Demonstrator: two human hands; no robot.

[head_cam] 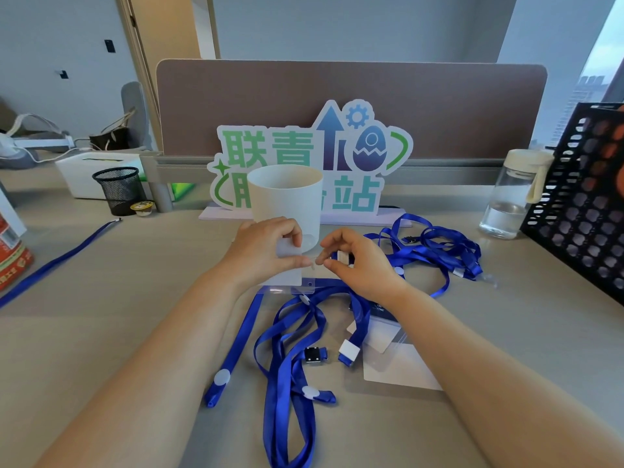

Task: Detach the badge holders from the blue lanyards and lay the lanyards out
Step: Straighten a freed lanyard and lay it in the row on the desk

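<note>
Over a desk (135, 298), a person's left hand (266, 251) pinches a clear badge holder (288, 266) while the right hand (363, 263) curls its fingers around the adjoining lanyard clip (343, 257). Tangled blue lanyards (287, 373) lie on the desk just below.

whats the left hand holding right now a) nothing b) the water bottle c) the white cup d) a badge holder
d: the left hand pinches a badge holder in front of the white cup, while the right hand grips the blue lanyard end beside it.
</note>
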